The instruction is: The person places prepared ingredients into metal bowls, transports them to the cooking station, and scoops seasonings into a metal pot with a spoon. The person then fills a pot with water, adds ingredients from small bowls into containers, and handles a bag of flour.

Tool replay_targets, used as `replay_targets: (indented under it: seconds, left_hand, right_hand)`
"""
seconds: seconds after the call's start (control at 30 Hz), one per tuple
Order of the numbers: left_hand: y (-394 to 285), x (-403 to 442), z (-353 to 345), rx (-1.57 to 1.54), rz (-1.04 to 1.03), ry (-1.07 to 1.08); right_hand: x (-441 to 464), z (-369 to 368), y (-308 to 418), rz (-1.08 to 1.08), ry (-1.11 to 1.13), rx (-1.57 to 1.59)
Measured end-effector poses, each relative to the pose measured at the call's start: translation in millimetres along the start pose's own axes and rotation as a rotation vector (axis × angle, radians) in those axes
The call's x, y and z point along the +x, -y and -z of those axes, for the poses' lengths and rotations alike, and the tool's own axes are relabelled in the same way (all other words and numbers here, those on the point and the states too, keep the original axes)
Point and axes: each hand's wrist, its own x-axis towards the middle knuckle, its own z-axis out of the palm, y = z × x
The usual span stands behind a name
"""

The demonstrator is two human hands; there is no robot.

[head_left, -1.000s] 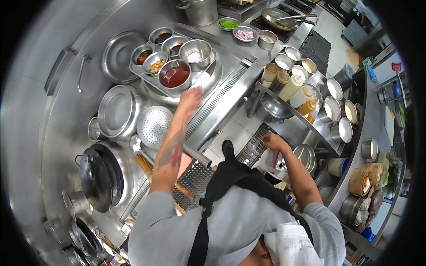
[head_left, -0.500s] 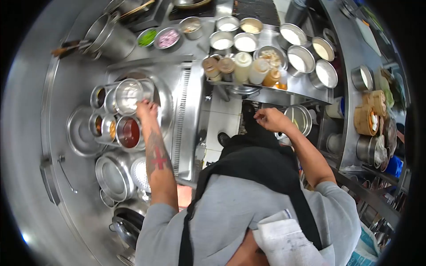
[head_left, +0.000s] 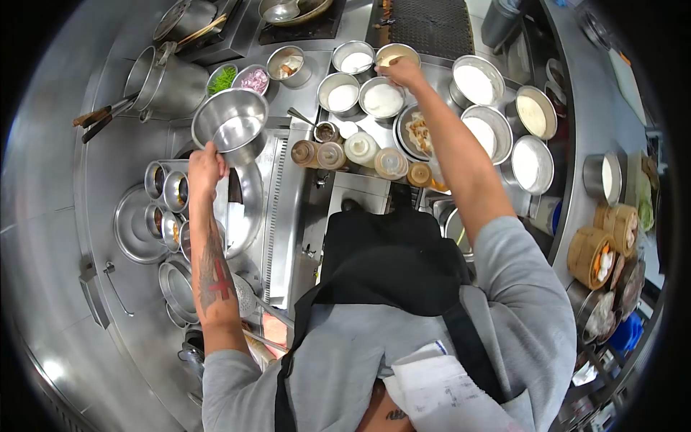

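My left hand (head_left: 206, 168) is closed on the rim of a round, deep steel bowl (head_left: 234, 115), held tilted above the left counter. Its shiny inside faces up and shows no food. My right hand (head_left: 403, 72) reaches to the back, at the near rim of a steel container of pale yellowish powder (head_left: 394, 53). Those fingers are curled in; what they hold, if anything, is too small to make out. Close by stand steel containers of white powder (head_left: 383, 99), and below them a row of squeeze bottles (head_left: 360, 149).
Chopped greens (head_left: 222, 81) and diced pink onion (head_left: 255, 80) sit in bowls behind the held bowl. A large pot (head_left: 162, 86) with handled tools stands at the back left. Small seasoning pots (head_left: 175, 191) are at left. Bamboo steamers (head_left: 592, 258) line the right shelf.
My left hand has lifted the steel bowl up and away from the seasoning pots. My right hand has gone from beside my body out to the containers at the back.
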Motion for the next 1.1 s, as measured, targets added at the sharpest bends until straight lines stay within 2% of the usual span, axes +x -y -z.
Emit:
replay_targets:
  seconds: [0.03,0.1,0.13,0.17,0.2,0.23,0.3,0.37,0.53,0.7,0.77,0.83,0.9,0.97,1.03,1.1]
  left_hand:
    - [-2.8,9.7,-3.5,0.0,0.008,-0.011]
    - [-4.6,28.7,-8.3,0.577,-0.184,-0.208]
    - [-13.0,30.5,-12.9,0.555,-0.135,-0.239]
    - [-10.6,35.3,-16.0,0.555,-0.121,-0.239]
    - [-6.9,41.5,-18.1,0.53,-0.144,-0.283]
    - [-2.6,47.7,-19.3,0.503,-0.169,-0.324]
    - [7.7,55.3,-16.9,0.442,-0.193,-0.282]
    - [25.0,60.5,-12.5,0.17,-0.167,-0.242]
    - [58.7,77.6,3.2,-0.315,-0.165,-0.129]
    - [59.4,88.1,9.2,-0.427,-0.119,-0.092]
    - [57.9,91.2,6.4,-0.429,-0.073,-0.07]
    - [56.8,93.9,-0.2,-0.434,-0.063,-0.072]
    - [58.7,98.5,-11.1,-0.488,-0.078,-0.04]
    - [56.0,100.9,-21.9,-0.461,-0.063,-0.044]
    - [48.6,101.9,-32.0,-0.478,-0.092,-0.03]
    - [39.0,102.1,-38.5,-0.488,-0.089,-0.025]
  right_hand:
    - [14.1,-13.9,9.8,-0.066,-0.007,0.197]
    - [22.6,-32.1,30.3,0.036,-0.303,0.189]
    - [27.9,-35.6,40.8,0.038,-0.291,0.186]
    - [31.6,-39.1,50.0,0.104,-0.283,0.046]
    - [32.8,-40.4,56.7,0.167,-0.274,-0.094]
    - [29.6,-37.4,60.8,0.16,-0.265,-0.101]
    - [17.8,-15.7,69.9,0.352,-0.237,-0.158]
    - [-9.8,13.4,75.8,0.327,-0.239,-0.138]
    - [-0.5,30.5,50.9,0.001,-0.203,0.082]
    - [12.6,28.2,74.1,-0.022,-0.172,0.111]
    - [20.4,26.4,76.4,-0.053,-0.157,0.07]
    - [34.7,16.1,71.5,0.013,-0.213,0.027]
    - [43.0,5.7,66.9,0.092,-0.275,-0.151]
    - [45.8,-6.8,65.2,0.052,-0.27,-0.152]
    - [54.8,-17.3,50.9,-0.035,-0.103,0.052]
    - [56.0,-7.9,39.7,-0.035,-0.08,0.141]
